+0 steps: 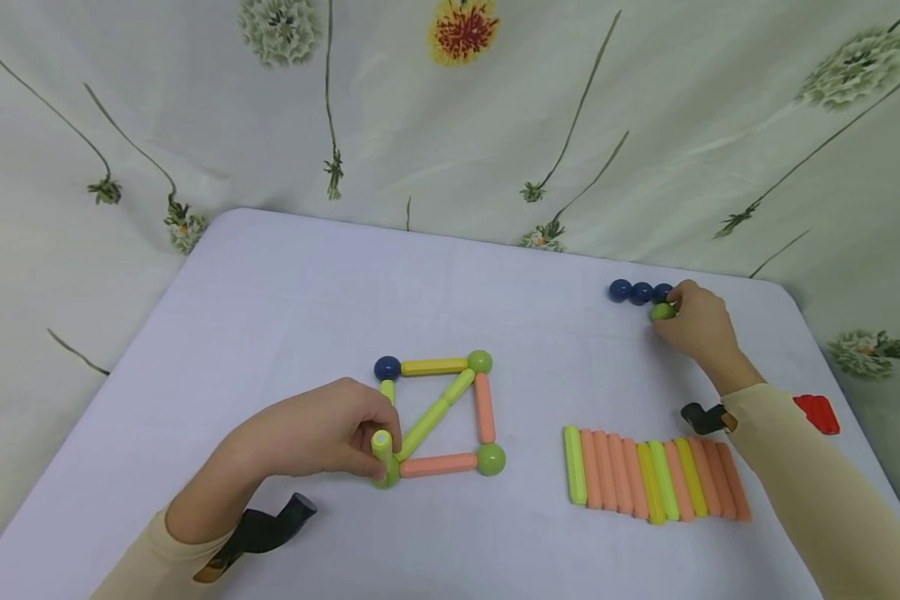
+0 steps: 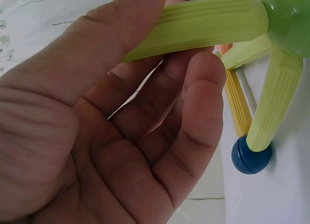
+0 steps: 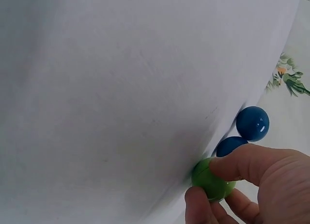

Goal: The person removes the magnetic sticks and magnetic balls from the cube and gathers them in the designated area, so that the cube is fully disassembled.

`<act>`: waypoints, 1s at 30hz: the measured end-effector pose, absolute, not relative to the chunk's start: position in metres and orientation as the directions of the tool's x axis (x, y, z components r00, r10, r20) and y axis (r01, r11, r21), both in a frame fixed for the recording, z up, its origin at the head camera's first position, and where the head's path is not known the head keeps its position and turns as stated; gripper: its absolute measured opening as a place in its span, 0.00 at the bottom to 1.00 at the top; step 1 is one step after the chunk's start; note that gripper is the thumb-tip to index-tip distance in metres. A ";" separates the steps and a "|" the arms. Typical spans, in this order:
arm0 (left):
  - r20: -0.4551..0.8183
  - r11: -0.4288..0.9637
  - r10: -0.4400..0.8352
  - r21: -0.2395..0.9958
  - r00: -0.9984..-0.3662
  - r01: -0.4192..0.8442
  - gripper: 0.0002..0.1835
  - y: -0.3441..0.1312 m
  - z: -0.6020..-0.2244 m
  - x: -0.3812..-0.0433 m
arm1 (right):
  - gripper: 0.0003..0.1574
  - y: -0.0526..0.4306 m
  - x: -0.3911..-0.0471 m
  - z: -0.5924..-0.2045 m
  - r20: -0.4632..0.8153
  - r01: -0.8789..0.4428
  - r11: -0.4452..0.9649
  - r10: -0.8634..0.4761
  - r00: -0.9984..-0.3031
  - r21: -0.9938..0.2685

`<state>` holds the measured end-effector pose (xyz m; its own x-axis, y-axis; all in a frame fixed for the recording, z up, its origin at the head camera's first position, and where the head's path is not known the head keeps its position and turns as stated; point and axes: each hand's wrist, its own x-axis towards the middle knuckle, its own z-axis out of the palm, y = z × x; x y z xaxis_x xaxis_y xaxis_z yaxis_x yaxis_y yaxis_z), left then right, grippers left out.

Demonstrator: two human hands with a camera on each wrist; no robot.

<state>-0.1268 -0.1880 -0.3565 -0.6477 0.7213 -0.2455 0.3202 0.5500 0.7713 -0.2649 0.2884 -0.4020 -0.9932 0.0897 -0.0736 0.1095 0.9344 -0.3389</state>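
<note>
My left hand (image 1: pixel 307 429) pinches a lime-green rod (image 2: pixel 213 23) between thumb and fingers. That rod stands up from a green ball (image 2: pixel 290 20) at the near-left corner of a flat square of rods and balls. Its other corners are a blue ball (image 1: pixel 387 368) and two green balls, joined by a yellow rod (image 1: pixel 435 367), pink rods (image 1: pixel 483 408) and lime rods, with a lime diagonal (image 1: pixel 437 414). At the far right, my right hand (image 1: pixel 701 329) holds a green ball (image 3: pixel 206 180) between thumb and fingers, beside a row of blue balls (image 1: pixel 641 293). Another green surface shows partly behind the held ball.
A row of pink, yellow and lime rods (image 1: pixel 656 479) lies on the white table at the right, in front of my right forearm. A red object (image 1: pixel 819 414) is near the right edge. Behind the table hangs a flower-printed cloth (image 1: pixel 420 125).
</note>
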 end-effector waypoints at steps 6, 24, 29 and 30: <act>-0.253 0.564 0.716 0.758 -0.650 0.327 0.11 -0.188 -0.357 -0.127 | 0.26 0.288 -0.263 -0.400 -0.068 0.105 0.932 0.087 -0.994 -0.347; -0.246 0.558 0.715 0.764 -0.654 0.324 0.11 -0.190 -0.355 -0.127 | 0.28 0.289 -0.260 -0.399 -0.063 0.118 0.926 0.102 -0.993 -0.360; -0.245 0.557 0.715 0.765 -0.654 0.323 0.11 -0.190 -0.354 -0.126 | 0.30 0.289 -0.256 -0.394 -0.064 0.113 0.929 0.097 -0.993 -0.353; -0.246 0.557 0.715 0.766 -0.654 0.321 0.11 -0.190 -0.353 -0.126 | 0.31 0.290 -0.255 -0.392 -0.063 0.115 0.930 0.099 -0.993 -0.350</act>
<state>-0.1264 -0.1899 -0.3534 -0.6540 0.7153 -0.2464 0.3209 0.5573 0.7658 -0.2547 0.2896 -0.3920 -0.9931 0.0990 -0.0630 0.1149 0.9296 -0.3501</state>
